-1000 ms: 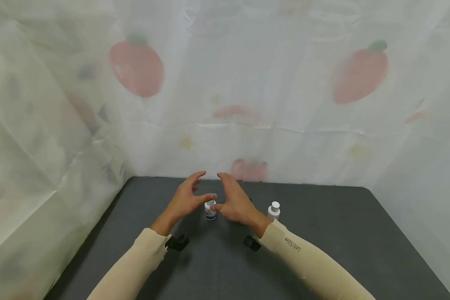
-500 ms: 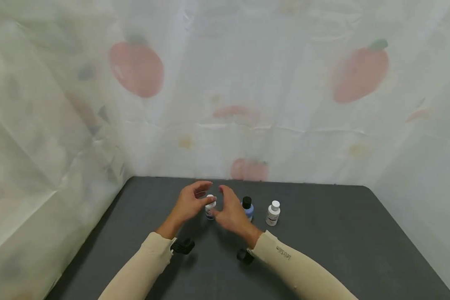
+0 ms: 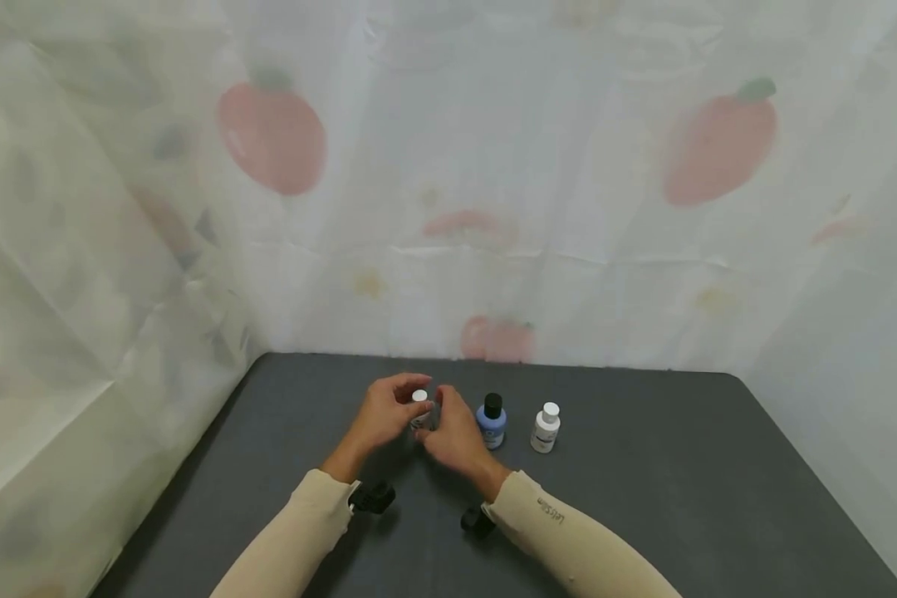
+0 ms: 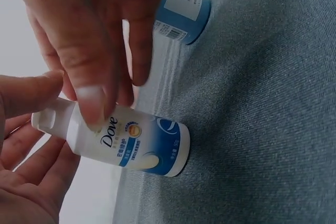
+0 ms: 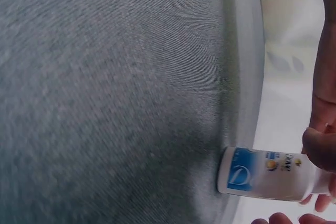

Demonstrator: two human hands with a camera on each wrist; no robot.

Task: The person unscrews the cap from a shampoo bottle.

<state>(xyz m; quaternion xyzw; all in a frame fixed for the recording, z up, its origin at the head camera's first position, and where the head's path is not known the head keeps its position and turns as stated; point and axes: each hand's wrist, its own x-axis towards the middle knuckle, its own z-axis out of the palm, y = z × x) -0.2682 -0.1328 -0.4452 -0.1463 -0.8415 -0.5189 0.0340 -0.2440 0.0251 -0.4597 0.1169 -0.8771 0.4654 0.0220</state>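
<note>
A small white-and-blue Dove bottle with a white cap stands upright on the dark table, between both hands. From its left side my left hand curves loosely around the cap, with its thumb in front and fingers behind. My right hand comes from the right; in the left wrist view its thumb overlaps the Dove bottle. In the right wrist view, fingertips at the lower edge lie apart from the Dove bottle. Whether either hand presses on it cannot be told.
Right of the hands stand a blue bottle with a black cap and a second white bottle. The dark grey table meets a pale fruit-print sheet at its back edge.
Both hands have lowered and drawn closer around the Dove bottle. The right hand moved left, so the blue bottle and the second white bottle came into full view.
</note>
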